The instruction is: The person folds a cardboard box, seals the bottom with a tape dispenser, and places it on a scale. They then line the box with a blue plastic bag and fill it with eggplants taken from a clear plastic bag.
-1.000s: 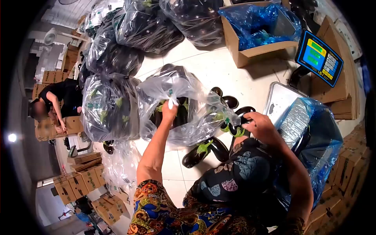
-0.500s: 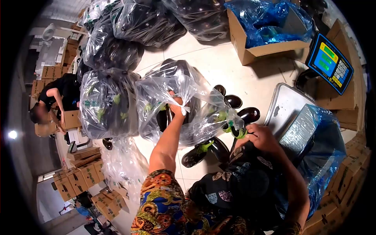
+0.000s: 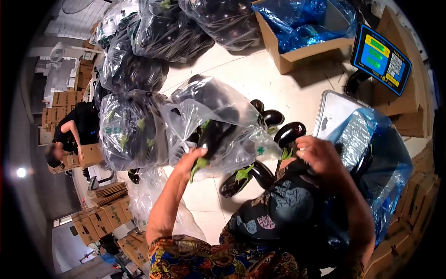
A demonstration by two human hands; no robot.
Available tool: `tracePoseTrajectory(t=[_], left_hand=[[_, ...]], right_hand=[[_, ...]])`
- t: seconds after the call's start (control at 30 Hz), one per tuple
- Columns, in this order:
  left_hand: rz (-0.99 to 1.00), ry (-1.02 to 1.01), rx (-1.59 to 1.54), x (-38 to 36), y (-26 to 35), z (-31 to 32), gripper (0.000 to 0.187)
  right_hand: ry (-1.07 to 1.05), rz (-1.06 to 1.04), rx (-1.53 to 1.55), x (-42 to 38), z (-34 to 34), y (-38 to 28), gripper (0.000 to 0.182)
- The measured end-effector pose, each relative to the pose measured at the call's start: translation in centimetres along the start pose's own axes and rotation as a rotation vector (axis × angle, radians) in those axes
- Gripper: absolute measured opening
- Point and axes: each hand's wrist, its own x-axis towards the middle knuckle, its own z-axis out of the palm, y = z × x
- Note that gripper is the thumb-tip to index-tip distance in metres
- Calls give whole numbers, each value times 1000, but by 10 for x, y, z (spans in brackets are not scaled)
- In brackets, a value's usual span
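Observation:
My left hand [image 3: 188, 162] is closed on the stem end of a dark purple eggplant [image 3: 218, 138], at the mouth of a clear plastic bag [image 3: 241, 100] with more eggplants inside. My right hand [image 3: 320, 157] is held over my lap, fingers loosely bent and apart, with nothing visible in them. Close to its fingertips lies an eggplant [image 3: 291, 132] on the floor, and a green stem [image 3: 285, 154] shows beside it. Two more eggplants [image 3: 264, 176] lie before my knee, and others [image 3: 272, 117] rest right of the bag.
Full bags of eggplants [image 3: 132, 130] stand left and behind. A cardboard box [image 3: 316, 56] lined with blue plastic is at the back. To the right are a scale platform [image 3: 332, 111], its display [image 3: 382, 60] and a blue-lined container [image 3: 385, 162]. Another person [image 3: 76, 128] bends over a box at far left.
My left hand has let go of the bag's gathered top, moved down and left, and taken an eggplant by its stem end. My right hand has come away from the green stem, slightly right.

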Motion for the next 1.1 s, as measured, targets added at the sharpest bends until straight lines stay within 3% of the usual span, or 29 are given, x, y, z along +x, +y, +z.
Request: tracePoseTrajectory(t=[0.1,0.17,0.2,0.23,0.33,0.37,0.47,0.53,0.6,0.63,0.77,0.8,0.83,0.9,0.97,1.0,1.1], left_hand=[[-18,-320,-239,-70,-25,12,79],[31,-366,-222,-107,-19,36,85],[20,-414,-232,-123,-8,49,89],[12,-473,-235,-132,1,59,93],[87,-584,-155,-138,21,84,102],[137,-616,-109,-141,34,100,104],[455,-411,303,-165,80,164,106],[688,-413,616,-164,94,190,100],[961,-442,868,-164,99,218,92],[975,-458,925,-168,100,235,94],[726,-661,972,-169,104,295,95],[559,-717,893,-168,102,309,93],[388,-751,807,-168,100,322,91],[285,-756,811,-167,92,353,86],[197,-709,674,-147,61,379,71],[167,-723,641,-137,45,393,66],[280,-684,583,-98,-16,430,76]], right_hand=[[18,21,-70,-8,-16,-3,31],[64,-240,-168,-11,-20,12,31],[36,-198,-144,-15,-25,-2,29],[-33,-50,29,-21,-30,-9,32],[-136,135,450,-40,-36,-46,47],[-148,149,421,-46,-38,-48,50],[-165,-52,881,-73,-35,-57,45],[-121,-194,1233,-89,-36,-65,42],[-31,-236,1267,-100,-50,-62,42],[-22,-284,1298,-106,-58,-58,43],[160,-111,1178,-143,-84,-31,47],[119,-10,1131,-155,-95,-16,53],[112,-40,1084,-168,-106,0,61],[324,-36,922,-198,-133,17,67],[741,60,662,-221,-146,54,64],[772,77,619,-228,-150,62,60],[836,120,484,-240,-154,76,47]])
